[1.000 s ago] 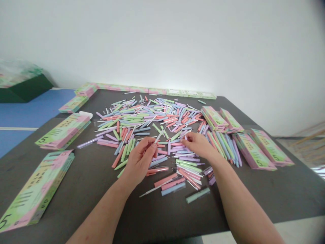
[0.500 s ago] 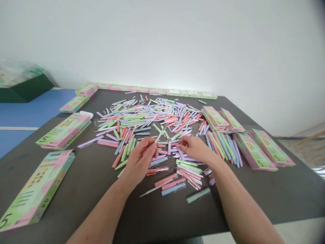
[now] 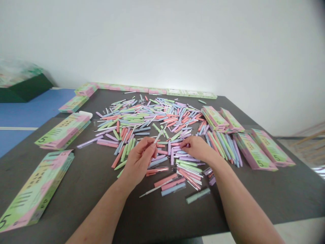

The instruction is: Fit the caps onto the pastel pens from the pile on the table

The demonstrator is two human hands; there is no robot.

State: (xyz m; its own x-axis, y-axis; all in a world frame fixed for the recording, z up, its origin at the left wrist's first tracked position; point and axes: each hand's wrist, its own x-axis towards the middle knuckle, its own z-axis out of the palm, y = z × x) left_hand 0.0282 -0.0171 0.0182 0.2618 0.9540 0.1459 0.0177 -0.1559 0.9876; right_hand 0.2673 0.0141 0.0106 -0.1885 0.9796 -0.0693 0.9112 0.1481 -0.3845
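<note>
Dark tabletop: loose pastel pens, heaped mid-table. Left hand: narrow pinch on a thin white stick. Right hand: fingertips among pens, grip unclear. Risk: a careless wrist could knock pens into the stacked boxes.

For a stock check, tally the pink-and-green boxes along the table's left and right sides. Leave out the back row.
Pink-and-green boxes, left side: 4
Pink-and-green boxes, right side: 4
Total: 8
</note>
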